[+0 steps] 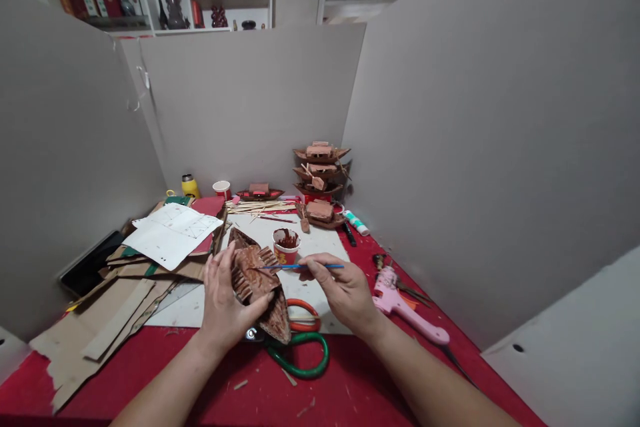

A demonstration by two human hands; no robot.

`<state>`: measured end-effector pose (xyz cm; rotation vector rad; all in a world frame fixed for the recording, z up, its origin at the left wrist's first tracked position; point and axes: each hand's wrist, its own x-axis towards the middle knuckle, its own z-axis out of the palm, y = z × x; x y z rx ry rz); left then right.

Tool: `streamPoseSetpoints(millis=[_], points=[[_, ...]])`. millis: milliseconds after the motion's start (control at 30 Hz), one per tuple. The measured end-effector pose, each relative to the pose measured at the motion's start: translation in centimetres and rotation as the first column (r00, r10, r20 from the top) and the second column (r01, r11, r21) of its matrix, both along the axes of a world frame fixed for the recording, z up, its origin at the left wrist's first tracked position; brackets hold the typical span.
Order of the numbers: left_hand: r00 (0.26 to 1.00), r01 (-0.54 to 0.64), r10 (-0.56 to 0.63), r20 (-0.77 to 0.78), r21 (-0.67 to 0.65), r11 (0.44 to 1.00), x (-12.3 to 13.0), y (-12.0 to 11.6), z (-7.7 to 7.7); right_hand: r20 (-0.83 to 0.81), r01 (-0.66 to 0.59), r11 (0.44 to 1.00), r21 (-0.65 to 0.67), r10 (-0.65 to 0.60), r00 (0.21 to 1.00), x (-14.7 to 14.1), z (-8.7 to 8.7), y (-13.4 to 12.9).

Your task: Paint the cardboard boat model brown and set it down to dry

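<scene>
I have the left hand (225, 303) clasped around a brown, ridged model boat (254, 278), its long axis slanting from far left to near right. The boat lies left of the right hand (345, 287), which pinches a thin blue-handled paintbrush (323, 266), tip at the roof; from here I can't confirm contact. A red-and-white paper cup (285, 256) stands just beyond.

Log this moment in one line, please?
left hand: holds model boat | right hand: holds blue brush | paint cup: upright
</scene>
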<state>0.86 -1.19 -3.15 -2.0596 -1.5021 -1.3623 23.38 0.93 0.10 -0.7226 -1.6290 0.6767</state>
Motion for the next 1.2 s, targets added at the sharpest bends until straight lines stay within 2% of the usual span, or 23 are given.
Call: streamPoseSetpoints(millis=[133,333,500,600,733,833,967,1100,1200], points=[[1.0,-0.014,0.014,0.024,-0.01,1.0,-0.2,0.0,0.1,-0.007,0.036,0.999,0.003,-0.036,0.999,0.6,-0.1,0.2],[1.0,-0.013,0.013,0.01,0.011,1.0,-0.2,0.0,-0.1,0.018,-0.025,0.999,0.031,0.025,1.0,0.1,0.1,-0.3],[1.0,-0.013,0.013,0.025,-0.005,1.0,-0.1,0.0,0.0,-0.012,0.077,0.996,0.052,-0.077,0.997,0.4,0.0,0.1],[0.999,-0.023,0.022,0.025,0.014,1.0,-0.2,0.1,0.2,0.0,0.03,0.998,0.061,-0.03,1.0,0.6,0.1,-0.1],[1.0,-0.015,0.015,-0.01,0.034,0.999,-0.1,0.1,-0.1,0.052,-0.036,0.988,0.15,0.028,0.998,0.0,0.1,-0.7],[1.0,-0.003,0.004,-0.024,0.028,1.0,-0.1,0.1,-0.4,0.047,0.014,0.983,0.181,-0.022,0.999,-0.4,0.0,-0.5],[1.0,-0.011,0.011,0.009,0.008,1.0,-0.2,0.1,-0.2,-0.02,0.098,0.984,0.148,-0.096,0.995,-0.2,-0.2,-0.1],[1.0,-0.021,0.02,0.013,0.017,1.0,-0.2,0.2,-0.2,-0.01,0.037,0.986,0.161,-0.036,0.999,0.0,-0.2,-0.4],[1.0,-0.016,0.016,0.001,0.008,1.0,-0.2,0.2,-0.3,0.004,0.044,0.978,0.204,-0.046,0.999,-0.2,-0.2,-0.5]])
